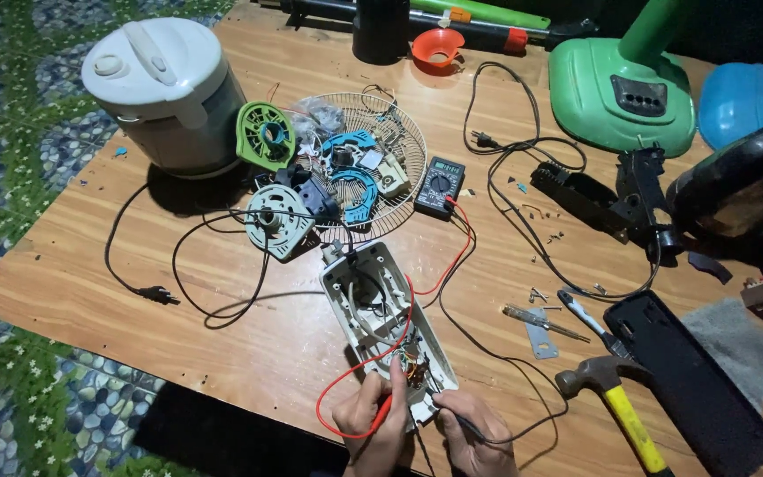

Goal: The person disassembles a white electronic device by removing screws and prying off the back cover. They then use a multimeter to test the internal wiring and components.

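An opened white plastic housing (373,300) lies on the wooden table (90,274) with wires and a small switch block showing inside its near end. My left hand (371,422) holds a red test probe (383,410) pressed to that near end. My right hand (474,435) holds a black test probe (449,412) at the same spot. Red and black leads run from the probes back to a dark multimeter (440,185) beside a wire fan grille (373,159).
A white rice cooker (165,88) stands at the back left. Fan parts fill the grille. A green fan base (620,88) sits at the back right. A hammer (615,397), a screwdriver (545,323), loose screws and black casings (691,380) lie on the right. Power cords trail across the table.
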